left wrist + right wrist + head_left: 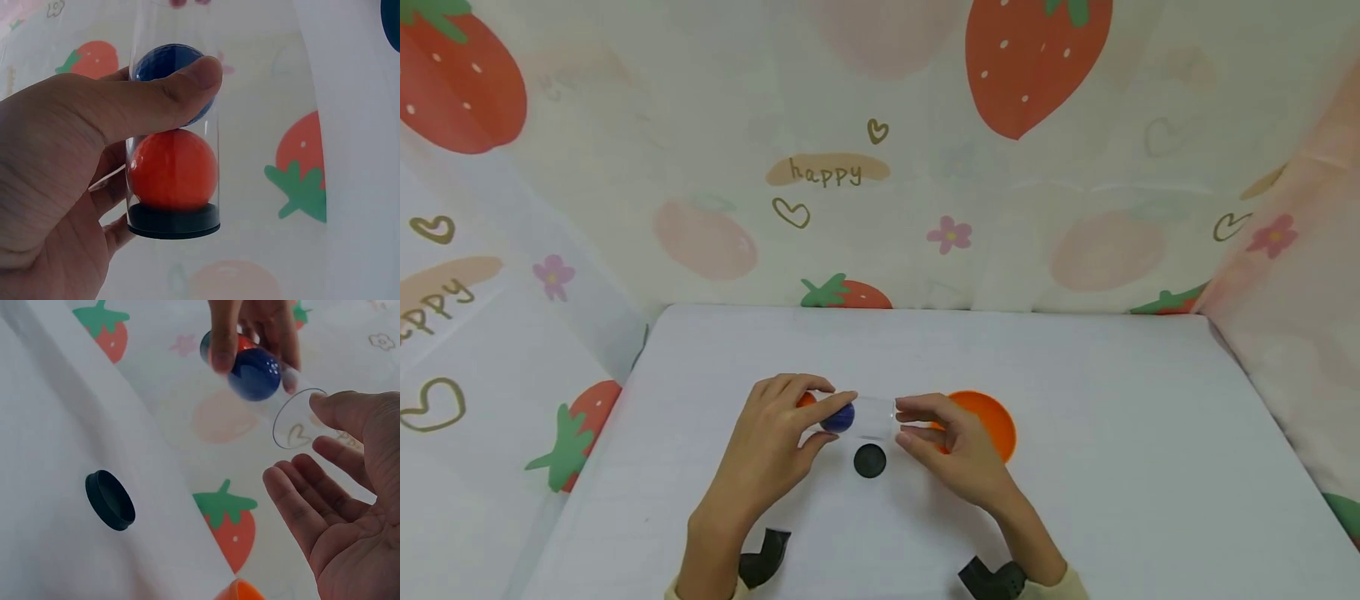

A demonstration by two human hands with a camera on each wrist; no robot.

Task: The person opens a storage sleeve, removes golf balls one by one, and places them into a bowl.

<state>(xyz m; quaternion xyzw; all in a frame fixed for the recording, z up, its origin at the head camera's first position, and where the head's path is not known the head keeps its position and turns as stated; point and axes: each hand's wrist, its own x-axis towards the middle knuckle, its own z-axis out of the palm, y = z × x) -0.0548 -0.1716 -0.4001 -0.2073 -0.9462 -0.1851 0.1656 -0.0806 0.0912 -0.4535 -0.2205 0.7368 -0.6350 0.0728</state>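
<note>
My left hand (767,437) grips a clear cylindrical tube (874,417) above the table, its thumb lying across the wall. Inside the tube are a blue ball (165,60) and an orange ball (174,169), touching or nearly so. A black cap (174,222) closes the end by the orange ball. The other end has a bare round rim. Beside that rim is my right hand (951,442), fingers loosely spread; its thumb overlaps the rim in the right wrist view, and contact is unclear. A second black cap (109,500) lies on the table below the tube.
An orange bowl (997,421) stands behind my right hand, partly covered by it. The white table (1150,433) meets a strawberry-printed cloth (865,242) at the back and sides. Black curved pieces (766,558) sit at both wrists.
</note>
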